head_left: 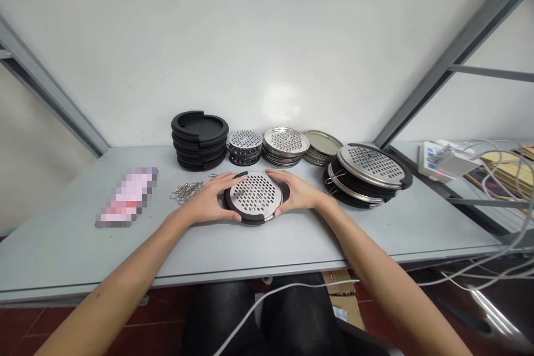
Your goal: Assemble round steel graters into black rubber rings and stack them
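Between my two hands lies a round metal grater disc [255,193], set in a black holder ring [252,218] on the table. My left hand [212,200] grips the ring's left side, thumb at the front and fingers at the back. On the right, my right hand [295,193] clasps the disc's bare metal edge. Just left of my left hand is a small heap of wire clips [187,192]. Behind stand a stack of black holder rings [200,142], a stack of small grater discs [245,147], wider grater plates [286,147] and olive-grey round plates [323,147].
At the right sits a pile of assembled graters [369,172] with wire clips sticking out. A pixelated flat object [127,197] lies at the left. A white power strip [444,161] with tangled cables is beyond the right frame post. A white cable [292,286] hangs below the table edge.
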`<state>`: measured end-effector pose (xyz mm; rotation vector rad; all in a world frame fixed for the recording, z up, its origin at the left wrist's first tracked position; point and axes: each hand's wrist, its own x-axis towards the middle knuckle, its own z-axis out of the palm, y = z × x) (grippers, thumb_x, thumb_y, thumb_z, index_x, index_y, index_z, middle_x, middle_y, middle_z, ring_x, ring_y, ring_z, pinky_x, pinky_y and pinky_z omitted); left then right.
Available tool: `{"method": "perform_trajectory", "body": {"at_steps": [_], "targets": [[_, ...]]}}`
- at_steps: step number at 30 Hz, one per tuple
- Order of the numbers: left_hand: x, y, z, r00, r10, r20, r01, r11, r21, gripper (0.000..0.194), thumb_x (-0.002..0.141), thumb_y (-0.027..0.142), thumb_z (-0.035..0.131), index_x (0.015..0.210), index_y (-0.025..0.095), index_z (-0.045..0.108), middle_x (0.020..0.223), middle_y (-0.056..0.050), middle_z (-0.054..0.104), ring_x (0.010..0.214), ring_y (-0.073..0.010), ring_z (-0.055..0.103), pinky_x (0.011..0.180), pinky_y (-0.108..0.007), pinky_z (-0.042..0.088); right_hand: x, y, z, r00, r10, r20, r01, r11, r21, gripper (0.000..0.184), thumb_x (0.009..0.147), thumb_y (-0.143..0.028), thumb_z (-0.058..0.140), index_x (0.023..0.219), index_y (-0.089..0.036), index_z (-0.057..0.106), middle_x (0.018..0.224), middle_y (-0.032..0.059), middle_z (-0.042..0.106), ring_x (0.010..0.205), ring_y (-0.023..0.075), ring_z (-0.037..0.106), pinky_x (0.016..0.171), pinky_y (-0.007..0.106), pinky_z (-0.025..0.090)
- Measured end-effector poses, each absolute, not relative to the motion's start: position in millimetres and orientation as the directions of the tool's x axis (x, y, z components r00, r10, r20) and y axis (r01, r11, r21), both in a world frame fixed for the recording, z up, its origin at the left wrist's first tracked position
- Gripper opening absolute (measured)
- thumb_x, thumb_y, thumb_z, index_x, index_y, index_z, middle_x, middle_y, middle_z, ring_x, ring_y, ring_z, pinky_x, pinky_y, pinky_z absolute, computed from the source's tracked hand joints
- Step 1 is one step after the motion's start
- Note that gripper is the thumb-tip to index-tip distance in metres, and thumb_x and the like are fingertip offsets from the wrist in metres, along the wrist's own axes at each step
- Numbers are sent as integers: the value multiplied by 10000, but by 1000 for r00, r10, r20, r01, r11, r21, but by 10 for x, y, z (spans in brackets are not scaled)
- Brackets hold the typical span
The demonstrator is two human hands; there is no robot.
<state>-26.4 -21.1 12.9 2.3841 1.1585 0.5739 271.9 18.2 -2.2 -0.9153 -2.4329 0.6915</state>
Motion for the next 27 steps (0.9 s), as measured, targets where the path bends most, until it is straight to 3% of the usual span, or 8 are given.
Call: {"method": "perform_trajectory", "body": {"at_steps": [6,9,12,21,27], "targets": [[-265,-211,134,561,816,140,667,-546,507,989,588,665,780,1439,311,423,1539,-85,345,1433,-356,251,1153,-549,227,2742,182,-45,-676,711,195,494,634,-595,1164,465,-626,838,1440,-151,418,1557,193,262,1422,393,273,1167,553,211],[-255,-221,168,564,817,122,693,-548,469,974,599,675,767,1429,280,446,1539,-106,341,1438,-357,232,1151,-552,224,2750,181,-57,-673,720,171,532,631,-565,1187,474,-642,826,1454,-134,390,1543,217,280,1431,403,243,1161,583,191],[-255,-227,201,570,816,101,718,-554,423,937,596,689,758,1393,269,500,1531,-112,354,1440,-370,217,1148,-561,221,2751,167,-43,-680,715,159,544,638,-545,1214,478,-644,826,1467,-115,361,1515,226,337,1425,408,253,1159,589,196],[-285,-221,202,576,814,73,736,-556,386,888,634,700,725,1396,311,488,1551,-80,322,1443,-368,208,1146,-565,219,2595,47,-12,-727,649,224,471,709,-524,1246,491,-658,813,1504,-160,287,1546,202,281,1442,385,225,1165,580,198],[-282,-232,187,582,810,70,734,-560,384,836,657,692,715,1386,348,494,1566,-56,292,1443,-376,198,1145,-578,209,2572,28,-68,-705,680,201,496,676,-546,1315,456,-683,811,1518,-157,242,1582,217,139,1446,403,191,1160,570,222]]}}
